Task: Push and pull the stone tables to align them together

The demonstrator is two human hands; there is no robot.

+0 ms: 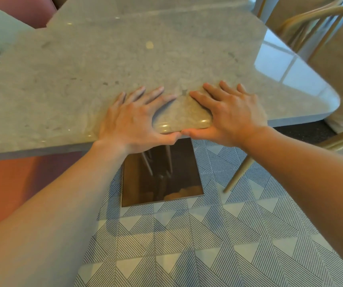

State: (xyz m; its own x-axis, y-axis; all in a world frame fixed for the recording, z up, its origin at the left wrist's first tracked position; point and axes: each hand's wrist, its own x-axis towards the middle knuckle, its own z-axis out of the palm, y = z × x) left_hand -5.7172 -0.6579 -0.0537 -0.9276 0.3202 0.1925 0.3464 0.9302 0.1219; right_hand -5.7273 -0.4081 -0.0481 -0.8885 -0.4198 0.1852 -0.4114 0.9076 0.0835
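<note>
A grey polished stone table (pixel 108 65) fills the upper half of the view, one rounded corner pointing toward me. My left hand (pixel 134 119) and my right hand (pixel 230 112) both grip that near corner: fingers spread flat on top, thumbs hooked under the edge, thumb tips almost touching. A second grey stone table (pixel 145 5) lies beyond, its top meeting the near table along a faint seam at the back. Whether the two edges are flush I cannot tell.
A shiny bronze table base (pixel 160 172) stands on patterned floor tiles (pixel 207 235) below the corner. Wooden chairs (pixel 315 21) with beige cushions stand at the right; one chair leg (pixel 239 172) reaches the floor. A red bench seat (pixel 4 179) sits at the left.
</note>
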